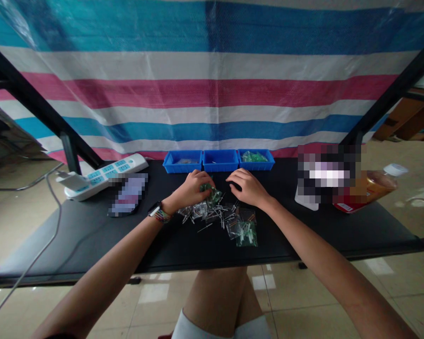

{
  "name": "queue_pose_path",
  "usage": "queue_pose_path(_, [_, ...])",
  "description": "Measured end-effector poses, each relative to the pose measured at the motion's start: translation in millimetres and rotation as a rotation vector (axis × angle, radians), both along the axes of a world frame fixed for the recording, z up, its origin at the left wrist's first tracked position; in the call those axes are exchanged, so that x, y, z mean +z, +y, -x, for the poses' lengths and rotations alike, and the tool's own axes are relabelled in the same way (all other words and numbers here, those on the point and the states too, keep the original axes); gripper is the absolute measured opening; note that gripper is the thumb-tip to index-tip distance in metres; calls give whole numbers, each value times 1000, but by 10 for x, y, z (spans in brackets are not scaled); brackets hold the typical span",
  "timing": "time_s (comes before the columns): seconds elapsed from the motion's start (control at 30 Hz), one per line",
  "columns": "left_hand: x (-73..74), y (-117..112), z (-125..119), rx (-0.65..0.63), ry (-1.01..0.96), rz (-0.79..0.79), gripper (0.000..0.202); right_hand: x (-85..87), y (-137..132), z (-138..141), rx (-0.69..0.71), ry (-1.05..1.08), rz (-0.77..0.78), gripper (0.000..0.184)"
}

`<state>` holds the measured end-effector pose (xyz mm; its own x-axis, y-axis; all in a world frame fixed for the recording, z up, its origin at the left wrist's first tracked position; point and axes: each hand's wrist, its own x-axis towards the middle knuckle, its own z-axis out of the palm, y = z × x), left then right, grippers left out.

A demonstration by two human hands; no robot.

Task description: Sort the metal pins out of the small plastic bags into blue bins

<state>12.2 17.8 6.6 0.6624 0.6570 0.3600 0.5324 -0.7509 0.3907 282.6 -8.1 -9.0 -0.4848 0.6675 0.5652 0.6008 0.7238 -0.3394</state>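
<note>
A heap of small clear plastic bags with green parts and thin metal pins lies on the black table. My left hand is curled at the heap's far left, its fingers closed on a small bag of green parts. My right hand rests knuckles up just right of it, fingers bent down onto the table at the heap's far edge; what they grip is hidden. A beaded band circles my left wrist.
Three blue bins stand in a row at the table's back, the right one holding green parts. A white power strip lies back left. A bottle of amber liquid lies at the right. A striped tarp hangs behind.
</note>
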Motion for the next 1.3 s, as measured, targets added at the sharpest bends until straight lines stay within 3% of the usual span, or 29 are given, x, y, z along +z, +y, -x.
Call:
queue_pose_path(0.17, [88, -9, -25, 17, -279, 181, 17, 20, -4, 24, 28, 236, 151, 17])
queue_pose_path(0.23, [107, -32, -48, -13, -413, 297, 20, 25, -13, 64, 50, 371, 282, 15])
queue_pose_path(0.33, [109, -68, -97, -68, -543, 419, 25, 7, -20, 139, 109, 560, 519, 28])
queue_pose_path(0.47, [106, -107, -151, -91, -596, 488, 28, -20, -10, 194, 170, 722, 710, 33])
queue_pose_path(0.67, [92, -147, -175, -103, -530, 595, 30, 36, -15, 180, 171, 800, 748, 36])
queue_pose_path(0.77, [82, -160, -184, -77, -516, 530, 34, 50, -25, 180, 190, 806, 778, 37])
queue_pose_path(0.9, [90, -163, -182, -20, -541, 306, 27, 62, -24, 168, 165, 876, 869, 44])
queue_pose_path(1.03, [87, -174, -148, 14, -501, 45, 10, 121, -56, 153, 140, 915, 1061, 55])
queue_pose_path(1.13, [78, -211, -133, -18, -407, -90, 11, 162, -115, 170, 212, 910, 1167, 50])
queue_pose_path(1.3, [94, -278, -174, 46, -386, -86, 27, 133, -138, 220, 174, 1030, 1041, 58])
